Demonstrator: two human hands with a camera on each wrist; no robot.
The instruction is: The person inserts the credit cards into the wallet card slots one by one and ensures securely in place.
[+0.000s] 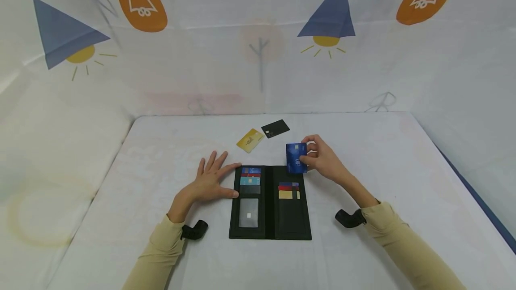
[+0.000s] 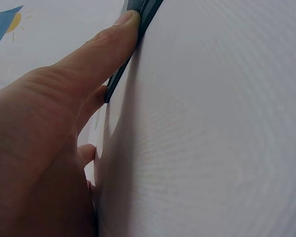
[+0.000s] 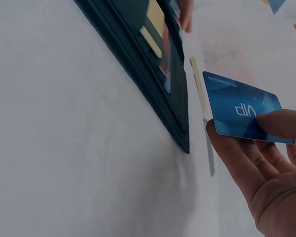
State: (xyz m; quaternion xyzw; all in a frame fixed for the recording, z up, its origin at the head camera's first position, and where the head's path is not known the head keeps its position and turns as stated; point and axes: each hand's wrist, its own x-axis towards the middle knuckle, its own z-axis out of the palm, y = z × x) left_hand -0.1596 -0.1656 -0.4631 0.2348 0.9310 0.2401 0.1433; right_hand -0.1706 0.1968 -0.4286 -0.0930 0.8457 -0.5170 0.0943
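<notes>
A black card wallet [image 1: 268, 218] lies spread flat on the white table, with several cards in the slots of both halves. My left hand [image 1: 207, 182] has its fingers spread, thumb and index fingertip touching the wallet's left edge. In the left wrist view, the thumb [image 2: 103, 49] presses on that edge. My right hand [image 1: 324, 160] pinches a blue VIP card [image 1: 296, 158] between thumb and fingers, over the wallet's top right corner. The right wrist view shows the blue card [image 3: 241, 106] raised off the table, its printed face toward the camera.
Beyond the wallet, a gold card [image 1: 250, 140] and a black card [image 1: 276, 128] lie loose on the table. A printed white cloth [image 1: 193, 70] rises behind the table's far edge. Dark wrist devices [image 1: 350, 219] sit at both sleeves.
</notes>
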